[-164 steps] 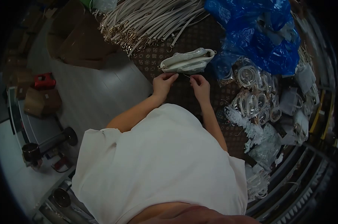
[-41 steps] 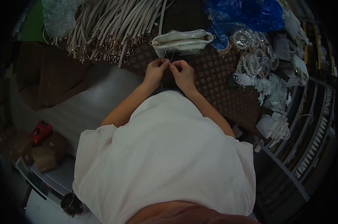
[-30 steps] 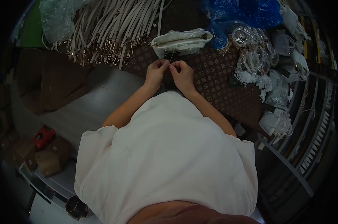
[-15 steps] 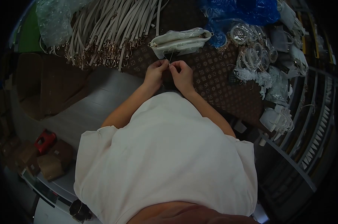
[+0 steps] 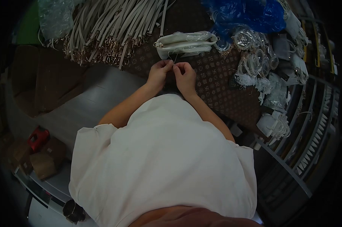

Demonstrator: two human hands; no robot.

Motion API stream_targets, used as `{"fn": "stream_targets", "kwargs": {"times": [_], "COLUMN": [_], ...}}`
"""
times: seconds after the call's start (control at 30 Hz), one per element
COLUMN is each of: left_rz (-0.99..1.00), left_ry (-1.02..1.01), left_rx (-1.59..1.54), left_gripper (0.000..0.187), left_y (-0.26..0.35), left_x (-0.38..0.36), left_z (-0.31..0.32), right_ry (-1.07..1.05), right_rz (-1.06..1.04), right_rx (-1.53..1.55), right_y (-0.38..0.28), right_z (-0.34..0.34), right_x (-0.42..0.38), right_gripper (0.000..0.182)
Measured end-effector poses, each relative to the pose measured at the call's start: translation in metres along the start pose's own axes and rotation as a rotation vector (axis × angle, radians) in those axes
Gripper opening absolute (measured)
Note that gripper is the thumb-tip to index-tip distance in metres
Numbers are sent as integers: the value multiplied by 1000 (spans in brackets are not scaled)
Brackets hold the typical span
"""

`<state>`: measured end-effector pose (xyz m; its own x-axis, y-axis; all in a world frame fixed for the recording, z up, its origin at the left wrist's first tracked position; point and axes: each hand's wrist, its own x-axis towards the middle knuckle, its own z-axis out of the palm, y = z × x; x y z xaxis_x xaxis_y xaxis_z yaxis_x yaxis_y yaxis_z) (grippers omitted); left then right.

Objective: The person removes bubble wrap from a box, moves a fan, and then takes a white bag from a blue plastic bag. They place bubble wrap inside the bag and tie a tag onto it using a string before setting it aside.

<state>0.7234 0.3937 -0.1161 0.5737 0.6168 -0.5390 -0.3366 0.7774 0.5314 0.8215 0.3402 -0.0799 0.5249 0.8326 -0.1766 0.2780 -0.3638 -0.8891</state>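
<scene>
My left hand (image 5: 158, 76) and my right hand (image 5: 185, 78) meet fingertip to fingertip at the table's near edge. Each is closed in a pinch on a thin string (image 5: 175, 57) that runs up toward a white handbag (image 5: 186, 48). The handbag lies just beyond my fingers, partly wrapped in clear plastic, with gold-coloured rings at its ends. Under its near side a small dark patch shows, too dim to name. Exactly how the string passes between the fingertips is too small to make out.
Many pale straps (image 5: 114, 28) with metal clasps lie at the left on the patterned brown tablecloth (image 5: 216, 81). Blue plastic (image 5: 250, 15) and bundles of looped white cords (image 5: 254, 58) are at the right. A brown chair (image 5: 46, 81) stands left, cardboard boxes (image 5: 44, 164) below it.
The whole view has shifted slightly. My hands keep their pinch close together, and the string between them and the handbag shows a somewhat wider loop.
</scene>
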Motion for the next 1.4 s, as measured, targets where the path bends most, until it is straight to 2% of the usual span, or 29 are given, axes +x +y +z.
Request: {"fn": "stream_targets", "kwargs": {"times": [0.17, 0.23, 0.27, 0.3, 0.33, 0.37, 0.47, 0.6, 0.7, 0.77, 0.8, 0.87, 0.93, 1.0, 1.07, 1.1, 1.13, 1.17, 1.23, 1.33, 1.4], "left_rz": [-58, -167, -155, -228, -303, -292, -318, -373, -328, -240, -243, -151, -72, 19, 439, 523, 608, 609, 460, 535, 491], "left_ry": [-23, -78, -97, -130, -163, -182, -182, -215, -133, -128, -125, -60, 107, 194, 256, 182, 118, 74, 341, 256, 278], "left_rx": [-44, -209, -210, -293, -376, -381, -412, -345, -260, -224, -214, -214, 50, 522, 1004, 1021, 1030, 1053, 1015, 1055, 1056], "left_gripper": [16, 14, 14, 14, 14, 14, 13, 14, 13, 13, 13, 15, 14, 12, 11, 12, 13, 13, 13, 13, 14], "left_y": [8, 4, -2, -10, -14, -14, -12, -5, -10, -10, -14, -14, -7, -16, -44, -47, -46, -42, -38, -39, -35], "left_x": [-8, -9, -5, 1, 5, 4, 3, 7, 13, 10, 9, 14, 5, 12, 33, 28, 26, 24, 20, 36, 29], "left_z": [7, 6, -1, -11, -15, -11, -5, -2, 0, 4, 1, -12, -19, -51, -101, -101, -100, -88, -66, -89, -75], "right_ry": [67, 91, 40, -11, -43, -39, -92, -127, -212, -89, -85, 237, 169, 42, 103, 124, 74, 19, 92, 195, 377], "right_rz": [-44, -67, 3, 71, 47, 29, 213, 215, 204, -75, -72, -583, -698, -736, -812, -853, -828, -807, -755, -624, -427], "right_rx": [-36, -38, 40, 115, 182, 171, 318, 312, 294, -49, -40, -500, -509, -703, -721, -682, -676, -663, -562, -405, -367], "right_y": [3, 2, 0, 0, 8, 8, 8, 9, 15, 17, 17, 5, -12, 5, 9, 6, 10, 14, 26, 58, 80], "right_z": [2, 0, -3, -5, -4, -6, -11, -24, -40, -58, -66, -84, -88, -78, -77, -79, -78, -79, -94, -147, -192], "right_x": [1, 0, 0, 1, 2, 3, 6, 10, 16, 22, 29, 53, 70, 90, 100, 97, 93, 85, 60, 21, -20], "right_gripper": [10, 9, 9, 9, 8, 8, 10, 12, 12, 14, 14, 28, 32, 26, 16, 13, 12, 11, 12, 15, 17]}}
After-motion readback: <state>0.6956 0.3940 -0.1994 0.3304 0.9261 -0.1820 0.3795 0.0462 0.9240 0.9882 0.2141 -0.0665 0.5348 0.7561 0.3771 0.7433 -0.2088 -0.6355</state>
